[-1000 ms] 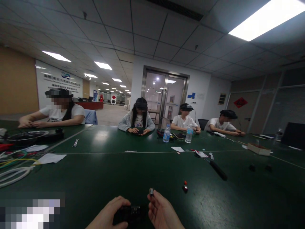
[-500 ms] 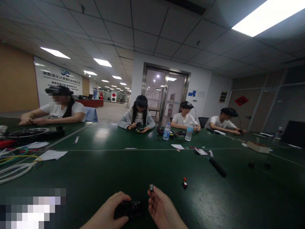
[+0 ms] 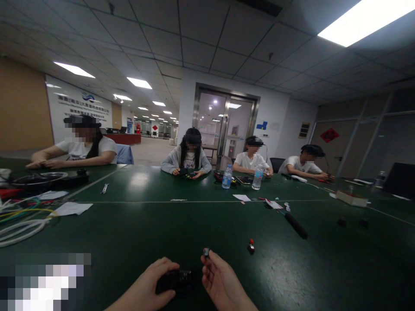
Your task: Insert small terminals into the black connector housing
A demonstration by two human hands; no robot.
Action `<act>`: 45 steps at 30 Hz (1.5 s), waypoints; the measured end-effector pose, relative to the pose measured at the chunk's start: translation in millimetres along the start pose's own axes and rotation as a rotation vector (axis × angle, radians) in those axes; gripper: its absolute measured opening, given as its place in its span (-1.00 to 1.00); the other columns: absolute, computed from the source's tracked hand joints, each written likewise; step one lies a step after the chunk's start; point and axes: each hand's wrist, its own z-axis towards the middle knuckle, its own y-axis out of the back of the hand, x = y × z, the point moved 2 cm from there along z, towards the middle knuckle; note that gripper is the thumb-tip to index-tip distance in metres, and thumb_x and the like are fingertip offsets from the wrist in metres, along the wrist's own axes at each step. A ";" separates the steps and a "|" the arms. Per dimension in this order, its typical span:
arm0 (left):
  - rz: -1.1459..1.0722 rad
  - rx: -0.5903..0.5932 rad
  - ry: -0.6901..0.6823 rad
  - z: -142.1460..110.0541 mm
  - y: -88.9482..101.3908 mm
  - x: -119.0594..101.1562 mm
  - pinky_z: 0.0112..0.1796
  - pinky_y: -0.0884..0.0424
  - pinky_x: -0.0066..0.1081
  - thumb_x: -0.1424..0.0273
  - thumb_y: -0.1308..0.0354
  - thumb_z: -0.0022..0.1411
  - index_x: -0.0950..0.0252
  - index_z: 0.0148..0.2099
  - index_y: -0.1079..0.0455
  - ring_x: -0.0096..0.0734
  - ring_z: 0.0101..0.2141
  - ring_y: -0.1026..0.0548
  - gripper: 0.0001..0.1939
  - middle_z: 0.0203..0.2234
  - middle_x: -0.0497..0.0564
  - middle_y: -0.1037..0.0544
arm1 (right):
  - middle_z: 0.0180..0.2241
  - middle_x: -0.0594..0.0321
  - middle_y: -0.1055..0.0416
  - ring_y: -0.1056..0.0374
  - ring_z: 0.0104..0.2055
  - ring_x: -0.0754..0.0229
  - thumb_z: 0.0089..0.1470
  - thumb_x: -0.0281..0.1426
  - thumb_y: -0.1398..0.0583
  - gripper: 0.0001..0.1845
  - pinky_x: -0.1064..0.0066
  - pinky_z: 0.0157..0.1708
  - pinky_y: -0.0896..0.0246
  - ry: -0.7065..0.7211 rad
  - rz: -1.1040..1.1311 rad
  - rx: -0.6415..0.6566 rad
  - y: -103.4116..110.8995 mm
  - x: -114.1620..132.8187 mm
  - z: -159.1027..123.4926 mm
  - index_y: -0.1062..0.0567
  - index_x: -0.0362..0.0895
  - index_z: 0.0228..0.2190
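My left hand (image 3: 153,283) is curled round a dark, glossy, block-like object (image 3: 177,280) low in the picture; its exact kind is too dark to make out. Close to its right, my right hand (image 3: 222,276) pinches a small dark piece with a silvery face (image 3: 206,252) between thumb and forefinger, the other fingers loosely bent. The two hands are apart, and so are the things they hold. Beyond my right hand, a small red and silver part (image 3: 251,246) lies on the green table (image 3: 145,233).
A black-handled tool (image 3: 296,225) lies to the right, past it a shallow box (image 3: 352,199). Cables (image 3: 27,231) and white paper (image 3: 73,208) are on the left, near a wrench (image 3: 104,188). Two water bottles (image 3: 227,177) stand farther back. Several people sit across the table.
My hands keep their grips and barely move. The dark object in my left hand has turned slightly. Across the table, one person has lowered the dark item in their hand.
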 end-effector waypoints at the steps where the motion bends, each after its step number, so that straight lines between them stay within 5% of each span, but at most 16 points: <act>1: 0.004 0.001 -0.002 0.1 -0.1 -0.3 -0.11 -0.22 -0.37 0.47 -0.09 -0.05 0.19 -0.07 -0.30 -0.33 -0.16 -0.34 -0.58 -0.20 -0.04 -0.39 | -0.54 0.26 -0.45 -0.27 -0.63 0.40 -0.22 -0.34 -0.28 -0.74 0.59 -0.63 -0.16 -0.002 0.002 0.000 0.1 -0.2 0.2 -0.43 -0.21 -0.42; 32: 0.001 0.000 -0.028 -5.7 7.0 -5.9 -0.17 -0.21 -0.39 0.47 -0.15 -0.05 0.17 -0.11 -0.27 -0.34 -0.19 -0.32 -0.62 -0.21 -0.09 -0.38 | -0.49 0.32 -0.44 -0.29 -0.57 0.41 -0.30 -0.32 -0.33 -0.61 0.60 -0.59 -0.17 0.032 -0.074 0.048 7.3 1.6 2.0 -0.43 -0.13 -0.33; 45: 0.002 0.032 -0.070 -4.7 10.3 -9.9 -0.11 -0.21 -0.31 0.41 -0.14 -0.01 0.13 -0.06 -0.27 -0.30 -0.16 -0.32 -0.60 -0.21 -0.07 -0.39 | -0.51 0.29 -0.44 -0.28 -0.58 0.38 -0.19 -0.46 -0.24 -0.81 0.56 -0.59 -0.15 -0.061 0.070 0.030 -1.2 7.1 -5.1 -0.43 -0.20 -0.40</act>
